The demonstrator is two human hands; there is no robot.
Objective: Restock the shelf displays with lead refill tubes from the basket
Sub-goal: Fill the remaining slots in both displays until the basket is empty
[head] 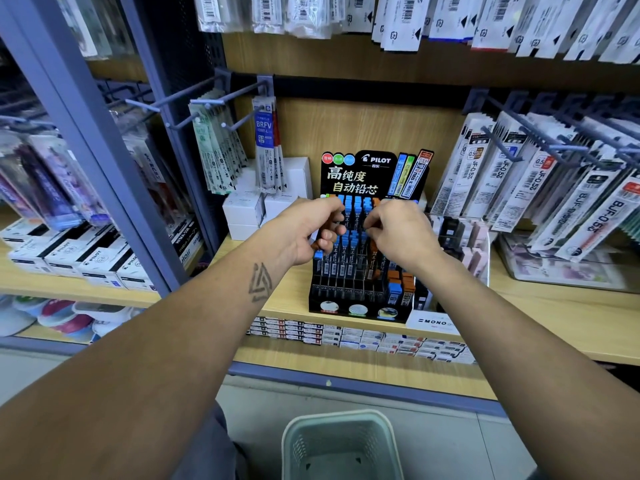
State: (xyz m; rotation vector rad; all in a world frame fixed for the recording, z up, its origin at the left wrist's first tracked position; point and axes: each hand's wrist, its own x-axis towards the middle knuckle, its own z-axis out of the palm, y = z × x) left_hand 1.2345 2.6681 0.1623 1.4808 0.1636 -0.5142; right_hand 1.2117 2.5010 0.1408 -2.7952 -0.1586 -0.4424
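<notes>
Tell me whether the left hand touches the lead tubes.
Touching: the head view shows the left hand with fingers curled round several lead tubes, orange and blue caps poking out below.

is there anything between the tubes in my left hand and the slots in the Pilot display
Nothing visible blocks them. The left hand holds lead refill tubes right at the display rack, and the right hand works the middle rows beside it.

Shelf light wood-grain, matt. Pilot display stand glossy black plastic/card. Hooks painted metal, blue-grey. Refill packs shiny clear plastic. Basket matt pale-green perforated plastic.
</notes>
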